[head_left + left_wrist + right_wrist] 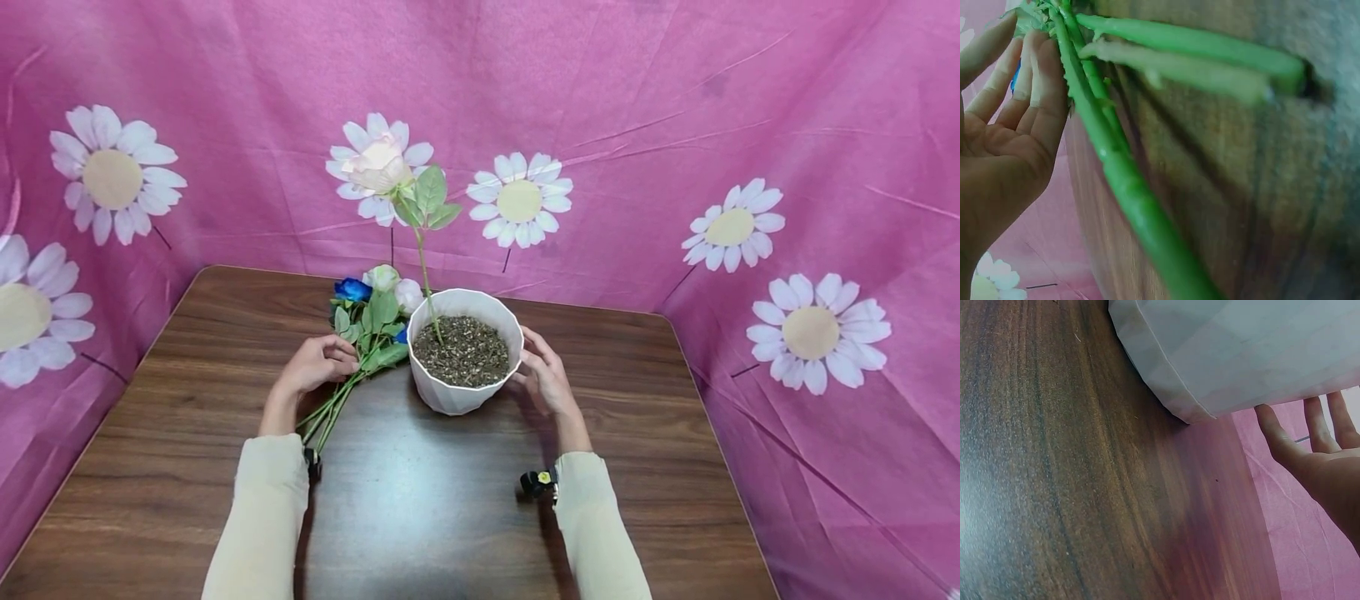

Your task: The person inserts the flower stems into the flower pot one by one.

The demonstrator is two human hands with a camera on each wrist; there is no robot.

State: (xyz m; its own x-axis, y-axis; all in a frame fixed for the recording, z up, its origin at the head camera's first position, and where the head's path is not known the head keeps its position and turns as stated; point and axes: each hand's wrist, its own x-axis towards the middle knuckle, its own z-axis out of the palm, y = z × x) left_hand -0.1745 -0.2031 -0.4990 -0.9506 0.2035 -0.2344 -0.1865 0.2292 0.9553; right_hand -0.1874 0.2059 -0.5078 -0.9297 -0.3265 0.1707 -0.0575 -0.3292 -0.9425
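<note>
A white faceted flowerpot point(442, 392) filled with dark soil point(465, 354) stands on the table. One pale pink rose point(378, 167) rises upright from the soil at the pot's left side. Left of the pot lies a bunch of roses with blue point(352, 289), pale and white heads, their green stems point(1129, 187) pointing toward the person. My left hand point(322, 364) is at the leaves and upper stems, fingers loosely bent, thumb apart from them in the left wrist view. My right hand point(546, 375) rests its fingertips point(1266, 419) against the pot's right wall.
The brown wooden table point(637, 467) ends at a pink cloth backdrop point(615, 83) printed with large white daisies, hanging behind and along both sides. A small black wrist camera point(537, 482) sits at the right cuff, and another at the left.
</note>
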